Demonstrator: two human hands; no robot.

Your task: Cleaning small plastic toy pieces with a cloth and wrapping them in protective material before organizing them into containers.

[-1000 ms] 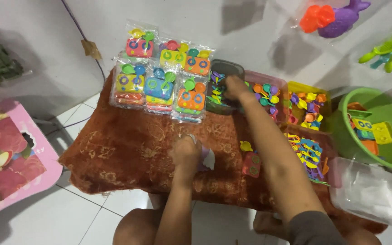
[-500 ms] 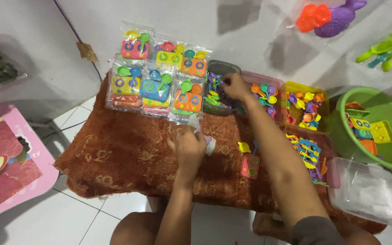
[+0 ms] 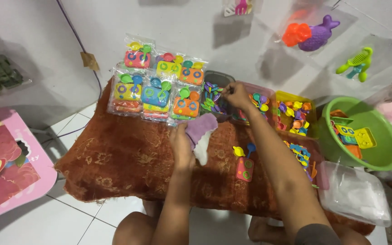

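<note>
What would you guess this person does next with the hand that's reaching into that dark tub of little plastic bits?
Probably the right hand lifts a small piece out of the dark tub and brings it toward the left hand. Its fingers are already down among the tub's tiny coloured pieces, while the left hand holds a clear bag with a purple piece inside, above the brown cushion, beside finished packets.

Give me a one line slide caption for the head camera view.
Left hand holds a purple plastic piece in a clear bag over a rust-brown patterned cushion; right hand reaches into a dark tray of small colourful toy pieces.
</note>
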